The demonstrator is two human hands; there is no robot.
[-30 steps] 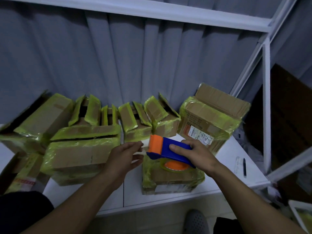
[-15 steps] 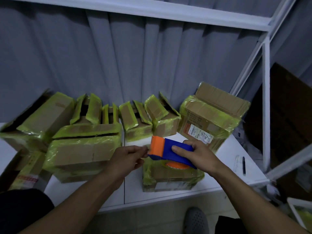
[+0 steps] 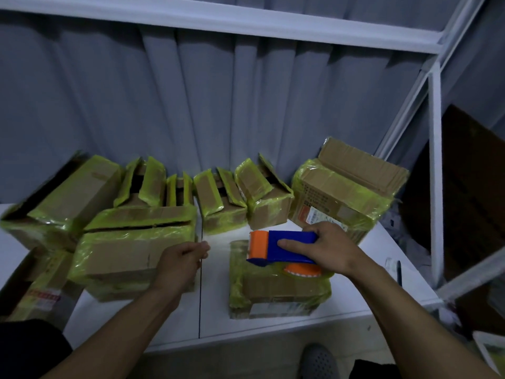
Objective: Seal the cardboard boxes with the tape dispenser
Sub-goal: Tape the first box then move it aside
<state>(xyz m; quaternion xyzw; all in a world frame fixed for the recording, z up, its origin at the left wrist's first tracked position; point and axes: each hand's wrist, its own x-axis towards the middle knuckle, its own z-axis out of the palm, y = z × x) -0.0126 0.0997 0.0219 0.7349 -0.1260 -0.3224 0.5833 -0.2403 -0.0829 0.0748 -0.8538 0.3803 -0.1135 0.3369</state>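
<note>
Tape dispenser, blue with an orange front, sits at about 5 o'clock from the middle of the view, held just over a small box wrapped in yellow-green tape. The right hand has its grip clamped on the blue body, thumb along the near side and fingers over the far edge. The orange tape roll shows under the body, touching or nearly touching the box top; which of the two cannot be told.

At 9 o'clock from the dispenser, apart from it, the left hand has its fingers curled and the thumb against the forefinger. Whether that grip pinches anything cannot be told in this dim light.

The small box lies on a white surface, flaps down. At 9 o'clock from it stands a larger taped box, its top flap slightly raised. At 12 o'clock, a row of open boxes stands along a grey curtain, flaps up. At 1 o'clock sits a big box with one flap lifted and a printed label on its side. A pen lies near the surface's edge at 3 o'clock.
</note>
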